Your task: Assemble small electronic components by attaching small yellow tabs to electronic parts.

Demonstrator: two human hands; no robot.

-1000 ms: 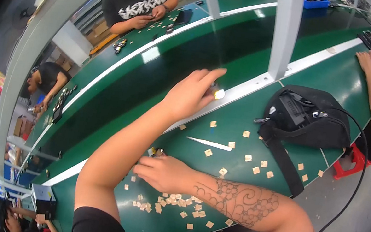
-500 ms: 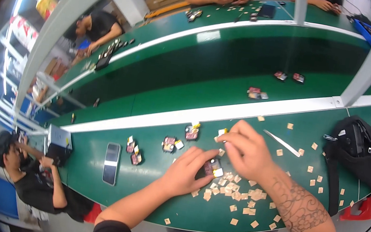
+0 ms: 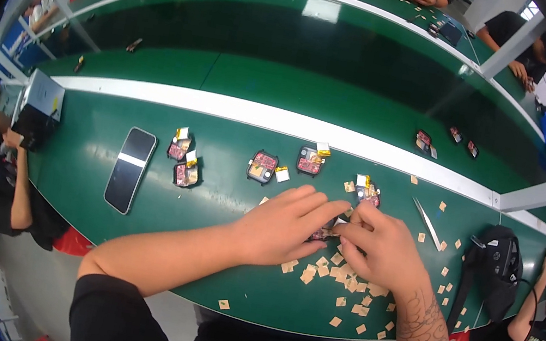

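Fingers curled, my left hand [image 3: 281, 229] steadies a small black watch-like case [image 3: 321, 234] with a reddish circuit board on the table. My right hand [image 3: 385, 249] closes in a pinch over the right side of this case; whatever sits between its fingertips is hidden. Both hands cover much of the case. Just beyond my right hand lies a similar open case [image 3: 368, 193] with a yellow-and-white battery beside it. Small square tan pieces [image 3: 346, 275] are piled loosely right below my hands.
More open cases [image 3: 263, 167] with batteries lie farther left, near a phone [image 3: 130, 169]. White tweezers [image 3: 427, 223] and a black bag [image 3: 497, 267] are at the right. A white rail [image 3: 281, 116] crosses behind. Co-workers sit at both sides and across.
My right hand has come down from beside the far case to the case at my left hand. My left hand stays on it. The whole view has turned and shifted.
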